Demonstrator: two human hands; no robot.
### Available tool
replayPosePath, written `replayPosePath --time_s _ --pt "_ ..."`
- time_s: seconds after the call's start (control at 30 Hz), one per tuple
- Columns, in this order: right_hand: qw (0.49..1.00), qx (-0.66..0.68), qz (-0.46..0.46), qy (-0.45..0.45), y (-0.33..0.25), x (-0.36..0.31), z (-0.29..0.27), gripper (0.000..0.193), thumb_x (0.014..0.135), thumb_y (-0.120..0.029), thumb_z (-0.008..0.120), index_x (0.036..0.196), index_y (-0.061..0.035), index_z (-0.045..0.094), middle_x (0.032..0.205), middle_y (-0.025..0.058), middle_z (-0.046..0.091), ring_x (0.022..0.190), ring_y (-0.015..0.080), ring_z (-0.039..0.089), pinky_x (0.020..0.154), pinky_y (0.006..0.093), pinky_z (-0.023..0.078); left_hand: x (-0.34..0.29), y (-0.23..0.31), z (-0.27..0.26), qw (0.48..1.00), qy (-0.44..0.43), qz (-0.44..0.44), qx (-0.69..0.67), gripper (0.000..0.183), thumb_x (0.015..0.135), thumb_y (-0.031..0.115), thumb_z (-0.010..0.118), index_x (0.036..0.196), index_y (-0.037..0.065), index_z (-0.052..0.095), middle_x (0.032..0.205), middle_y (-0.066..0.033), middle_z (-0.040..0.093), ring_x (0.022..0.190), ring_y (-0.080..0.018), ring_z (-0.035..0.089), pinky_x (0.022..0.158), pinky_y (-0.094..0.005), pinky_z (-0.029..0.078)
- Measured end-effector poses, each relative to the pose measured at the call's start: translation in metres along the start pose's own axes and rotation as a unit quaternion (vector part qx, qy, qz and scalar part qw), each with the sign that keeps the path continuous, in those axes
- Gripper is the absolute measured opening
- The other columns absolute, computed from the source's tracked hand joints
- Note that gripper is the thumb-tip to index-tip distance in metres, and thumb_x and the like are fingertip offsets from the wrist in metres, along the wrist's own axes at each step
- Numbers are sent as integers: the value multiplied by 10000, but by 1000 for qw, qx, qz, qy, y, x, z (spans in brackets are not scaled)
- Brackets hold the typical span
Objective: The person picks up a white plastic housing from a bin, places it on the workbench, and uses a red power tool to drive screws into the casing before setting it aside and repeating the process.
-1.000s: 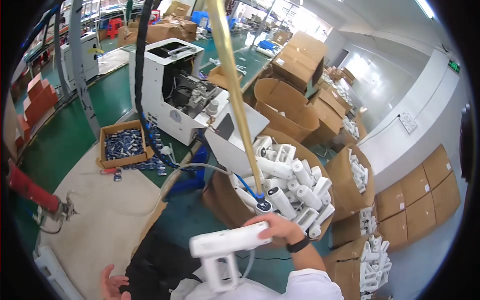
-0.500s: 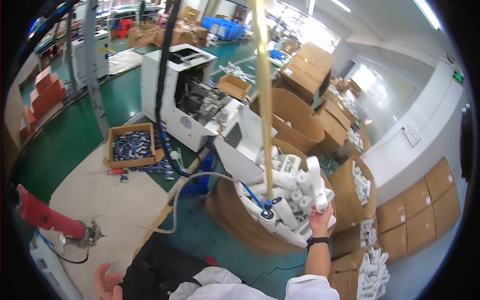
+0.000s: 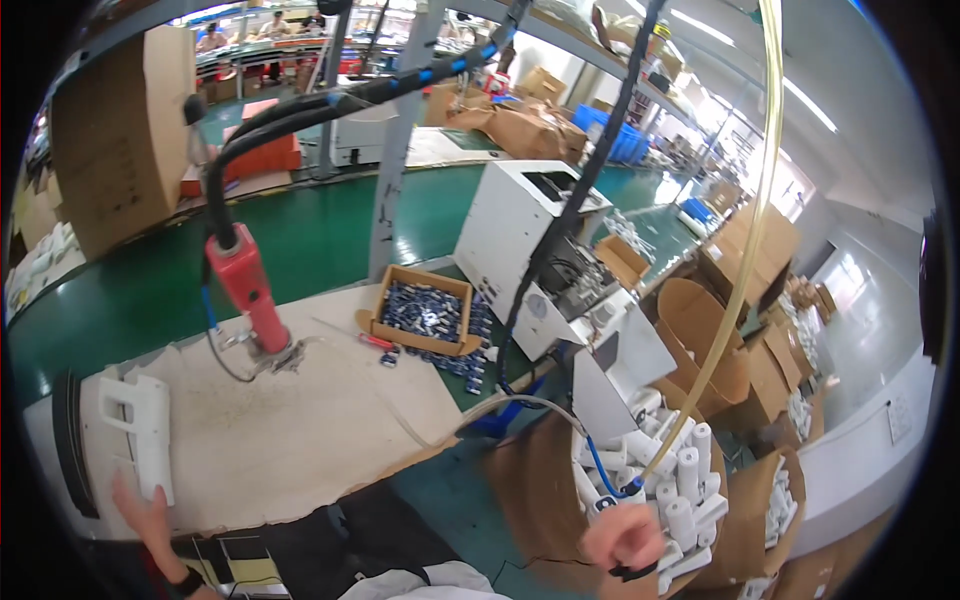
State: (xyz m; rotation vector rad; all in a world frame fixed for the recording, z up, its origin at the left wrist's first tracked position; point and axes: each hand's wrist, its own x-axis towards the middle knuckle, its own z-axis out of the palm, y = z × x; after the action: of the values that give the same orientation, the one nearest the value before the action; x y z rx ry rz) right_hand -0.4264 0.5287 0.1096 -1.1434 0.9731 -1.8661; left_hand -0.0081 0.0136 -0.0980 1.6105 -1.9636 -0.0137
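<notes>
On the left of the bench lies a white plastic housing (image 3: 150, 430) with a loop-shaped handle. My left hand (image 3: 145, 515) is open at its near end, thumb and fingers apart; whether it touches the housing I cannot tell. My right hand (image 3: 622, 538) is curled and slightly blurred over the near side of a large carton (image 3: 530, 490) of white plastic parts (image 3: 690, 470). What its fingers hold, if anything, is hidden. Just beyond it is a blue hose fitting (image 3: 630, 488), where a yellow hose (image 3: 735, 320) comes down.
A red cylindrical tool (image 3: 250, 290) stands over the bench (image 3: 300, 440) with black cables above. A box of small blue-and-white pieces (image 3: 425, 310) sits at the bench's far edge, beside a red-handled screwdriver (image 3: 375, 341). A white machine (image 3: 520, 240) stands beyond. More cartons (image 3: 770, 500) line the right.
The view has swung left, bringing the bench and housing into sight. My right hand held up a white part; that part no longer shows. My left hand has reached toward the housing.
</notes>
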Motion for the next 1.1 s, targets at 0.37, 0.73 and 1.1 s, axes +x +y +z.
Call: replayPosePath --time_s 0.37,0.73,1.1 --pt "913 -373 -131 96 108 188 89 563 744 -52 755 1236 -7 486 1126 102 575 930 176 579 742 276 478 -31 122 -50 981 -165 -13 -101 806 644 121 749 1360 -49 421 1229 -256 558 1140 -395 534 1001 -402 408" --pt "985 -159 48 48 138 321 104 488 814 -103 726 1219 9 478 1110 116 599 936 184 614 782 314 502 41 220 -44 907 -173 375 80 858 552 397 849 1275 77 515 1235 -155 544 1156 -353 506 987 -528 368" --pt "966 -179 -85 166 136 277 79 292 829 0 674 1095 9 554 809 37 625 639 79 587 542 214 454 49 255 8 877 -378 295 48 654 541 526 796 991 72 659 967 -141 670 960 -317 634 829 -419 493"
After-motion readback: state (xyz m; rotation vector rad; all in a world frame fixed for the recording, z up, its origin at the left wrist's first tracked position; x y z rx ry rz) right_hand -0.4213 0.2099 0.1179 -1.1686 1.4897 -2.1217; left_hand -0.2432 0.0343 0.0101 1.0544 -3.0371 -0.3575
